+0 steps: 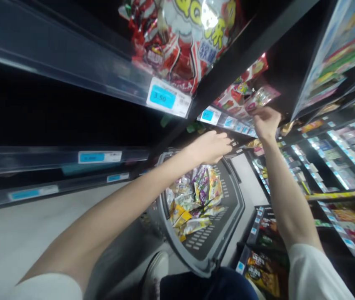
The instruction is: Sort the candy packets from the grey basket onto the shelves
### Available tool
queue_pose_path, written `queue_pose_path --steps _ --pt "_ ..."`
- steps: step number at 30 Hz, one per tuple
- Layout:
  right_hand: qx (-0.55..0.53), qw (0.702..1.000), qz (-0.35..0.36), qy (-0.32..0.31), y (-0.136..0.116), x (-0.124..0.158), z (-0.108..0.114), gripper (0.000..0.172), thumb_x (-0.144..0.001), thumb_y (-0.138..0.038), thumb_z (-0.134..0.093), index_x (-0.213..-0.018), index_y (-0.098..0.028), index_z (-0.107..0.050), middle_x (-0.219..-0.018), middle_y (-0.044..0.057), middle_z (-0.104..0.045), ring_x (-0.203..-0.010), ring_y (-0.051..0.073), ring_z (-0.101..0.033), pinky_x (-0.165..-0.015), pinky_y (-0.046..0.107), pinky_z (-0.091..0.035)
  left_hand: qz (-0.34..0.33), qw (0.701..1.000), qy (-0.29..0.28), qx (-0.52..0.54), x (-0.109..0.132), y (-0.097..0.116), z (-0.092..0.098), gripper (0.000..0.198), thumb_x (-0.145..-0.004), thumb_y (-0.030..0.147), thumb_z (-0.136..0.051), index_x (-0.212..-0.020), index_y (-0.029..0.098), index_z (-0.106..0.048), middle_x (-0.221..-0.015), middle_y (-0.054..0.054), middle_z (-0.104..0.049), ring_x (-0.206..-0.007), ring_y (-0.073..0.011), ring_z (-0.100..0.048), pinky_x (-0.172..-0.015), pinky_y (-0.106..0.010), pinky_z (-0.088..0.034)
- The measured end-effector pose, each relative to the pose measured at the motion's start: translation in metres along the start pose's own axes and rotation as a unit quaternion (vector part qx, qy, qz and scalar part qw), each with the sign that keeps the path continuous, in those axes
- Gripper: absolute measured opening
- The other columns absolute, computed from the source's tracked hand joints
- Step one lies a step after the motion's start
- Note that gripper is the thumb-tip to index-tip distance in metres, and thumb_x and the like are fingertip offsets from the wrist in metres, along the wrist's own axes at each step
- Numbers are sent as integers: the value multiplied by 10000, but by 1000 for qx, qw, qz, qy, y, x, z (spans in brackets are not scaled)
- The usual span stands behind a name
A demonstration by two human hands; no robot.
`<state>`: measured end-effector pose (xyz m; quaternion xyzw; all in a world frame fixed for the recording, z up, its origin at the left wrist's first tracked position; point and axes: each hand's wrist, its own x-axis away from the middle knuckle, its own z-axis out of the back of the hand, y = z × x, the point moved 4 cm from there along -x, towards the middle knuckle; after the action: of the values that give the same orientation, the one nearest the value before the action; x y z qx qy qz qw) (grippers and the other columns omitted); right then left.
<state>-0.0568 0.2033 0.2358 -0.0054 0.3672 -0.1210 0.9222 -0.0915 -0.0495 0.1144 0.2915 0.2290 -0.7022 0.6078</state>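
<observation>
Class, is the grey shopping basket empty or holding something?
Not empty: shiny snack packets lie piled inside the grey shopping basket, leaving part uncovered.

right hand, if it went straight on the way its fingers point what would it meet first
Past the shiny clear-and-pink packet at the right hand, probably the glossy red-and-white printed bags; depth there is hard to judge.
</observation>
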Motion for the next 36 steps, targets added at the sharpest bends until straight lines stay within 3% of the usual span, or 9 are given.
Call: queue_pose_path --steps 3,8,15,17,19,23,27,31,36 --pt "-7 999 -27 35 2 -2 4 130 -915 -266 -586 -975 -210 -687 -984 109 -739 -961 257 -647 -929 476 -519 4 1000 -13 2 4 -2 -2 210 -926 169 -519 -1033 136 -696 -1078 -111 -700 -1088 -235 -576 -755 -324 -399" --pt "-16 998 -40 -51 9 8 -7 229 -967 -336 -575 -1155 -228 -648 -1161 102 -716 -1107 228 -592 -1037 445 -477 8 999 -45 6 12 1 -7 237 -924 169 -509 -1043 131 -710 -1071 -116 -713 -1079 -223 -593 -764 -307 -419" --pt "-33 996 -60 56 -3 100 -20 385 -882 -273 -533 -1257 -251 -614 -1308 76 -644 -1258 273 -586 -1002 476 -519 49 971 -235 18 27 6 -24 248 -875 143 -531 -978 140 -756 -955 -119 -748 -901 -212 -694 -738 -297 -463" --pt "-63 994 -85 10 -3 138 -29 354 -855 -223 -511 -1170 -231 -673 -1230 86 -689 -1183 260 -632 -983 449 -529 57 961 -268 28 31 10 -34 273 -878 151 -527 -1018 142 -761 -979 -133 -750 -920 -229 -701 -777 -313 -484" --pt "-110 980 -112 -126 2 178 -45 329 -808 -168 -504 -1047 -200 -727 -1063 82 -748 -1029 240 -694 -920 408 -559 59 953 -293 40 38 13 -48 292 -885 160 -513 -1041 142 -759 -1009 -143 -749 -934 -243 -703 -801 -330 -498" --pt "-159 899 -157 -377 24 255 -71 287 -724 -116 -557 -892 -192 -776 -892 42 -780 -843 211 -723 -820 347 -583 51 920 -383 66 57 13 -86 293 -893 184 -501 -1042 151 -750 -1035 -138 -749 -903 -245 -707 -751 -324 -509" --pt "-161 878 -192 -407 44 291 -81 264 -735 -180 -660 -963 -211 -789 -978 29 -785 -829 190 -715 -781 305 -568 74 879 -462 91 70 2 -109 295 -882 246 -541 -1103 189 -728 -1049 -116 -746 -849 -224 -701 -736 -315 -517" --pt "-194 869 -206 -406 50 294 -88 325 -696 -216 -731 -1018 -206 -773 -833 6 -773 -746 166 -704 -724 263 -546 75 892 -436 94 63 -7 -111 327 -924 290 -474 -1141 194 -698 -1066 -118 -736 -914 -231 -702 -774 -323 -524" --pt "-193 899 -212 -330 51 288 -82 193 -684 -209 -725 -872 -189 -767 -788 21 -760 -722 169 -694 -720 271 -544 66 891 -439 90 63 -10 -114 315 -935 310 -455 -1118 199 -686 -1054 -126 -739 -948 -249 -709 -792 -335 -531"
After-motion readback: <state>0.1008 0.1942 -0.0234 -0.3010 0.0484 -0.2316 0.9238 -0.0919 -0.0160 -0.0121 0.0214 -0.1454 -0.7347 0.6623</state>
